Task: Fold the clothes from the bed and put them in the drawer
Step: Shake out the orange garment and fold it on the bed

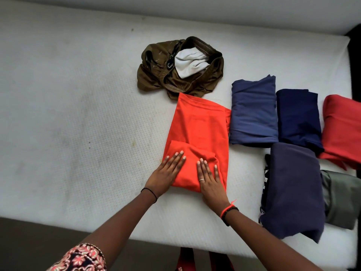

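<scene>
An orange garment (197,130) lies partly folded on the white mattress (78,114), its near end turned over on itself. My left hand (166,173) presses flat on the folded near-left part, fingers straight. My right hand (210,178) lies flat on the near-right part, fingers straight too. Beyond the orange piece sits a crumpled olive-brown pair of shorts (181,67) with a white lining showing. To the right lie folded clothes: a blue piece (254,112), a dark navy piece (298,118), a red piece (343,130), a large dusky purple piece (293,188) and a grey-green piece (341,200).
The mattress's near edge (136,231) runs across the bottom, with dark floor (29,241) below it. The left half of the mattress is bare. A wall (195,8) borders the far side. No drawer is in view.
</scene>
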Tool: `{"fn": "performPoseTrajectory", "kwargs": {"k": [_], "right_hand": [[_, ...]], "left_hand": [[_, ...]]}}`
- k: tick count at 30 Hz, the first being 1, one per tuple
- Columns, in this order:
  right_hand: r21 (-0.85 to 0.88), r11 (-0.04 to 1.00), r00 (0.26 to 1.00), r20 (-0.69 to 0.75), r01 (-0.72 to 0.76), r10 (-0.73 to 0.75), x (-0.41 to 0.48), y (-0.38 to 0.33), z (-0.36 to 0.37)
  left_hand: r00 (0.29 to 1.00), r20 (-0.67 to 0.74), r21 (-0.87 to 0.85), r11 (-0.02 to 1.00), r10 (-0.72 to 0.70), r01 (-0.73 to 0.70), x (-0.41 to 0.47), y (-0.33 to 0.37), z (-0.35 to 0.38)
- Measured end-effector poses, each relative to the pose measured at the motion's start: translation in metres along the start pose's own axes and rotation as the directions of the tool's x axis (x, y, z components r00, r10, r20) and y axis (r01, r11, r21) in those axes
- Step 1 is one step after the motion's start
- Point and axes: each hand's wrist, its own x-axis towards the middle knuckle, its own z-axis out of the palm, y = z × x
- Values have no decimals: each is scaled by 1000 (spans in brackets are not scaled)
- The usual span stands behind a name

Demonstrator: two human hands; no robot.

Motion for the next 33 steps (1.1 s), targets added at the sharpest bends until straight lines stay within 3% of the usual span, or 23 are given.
{"fn": "performPoseTrajectory", "kwargs": {"k": [3,5,7,10,13,17,20,25,27,30,33], "right_hand": [[95,995,992,122,-19,8,-3,1,-16],[209,978,980,192,14,-55,-6,7,-31],[388,922,927,350,-12,-135,-10,9,-54],[547,825,860,480,-141,-172,-14,15,-86],[615,756,842,513,-224,-167,-16,34,-106],[656,717,880,457,-235,-131,-4,62,-127],[731,605,903,428,-316,-46,13,83,-140],[793,531,950,299,-299,89,51,115,-138],[771,569,958,241,-285,153,68,123,-132],[623,731,959,139,-279,247,85,127,-126],[533,814,953,-43,-232,300,91,123,-128]], "left_hand": [[989,145,-100,995,-10,25,-2,-4,-20],[973,220,-138,990,65,-35,-3,-7,-36],[924,359,-191,979,131,-65,-7,-9,-58],[825,552,-336,938,121,87,-7,-16,-91],[803,587,-384,910,109,158,-3,-29,-116],[832,542,-479,856,116,193,13,-55,-137],[873,481,-560,795,81,235,34,-72,-142],[944,314,-650,702,-99,290,81,-97,-141],[950,250,-644,700,-189,309,100,-99,-134],[921,194,-628,679,-337,380,119,-94,-114],[823,127,-746,493,-554,447,119,-82,-93]]}}
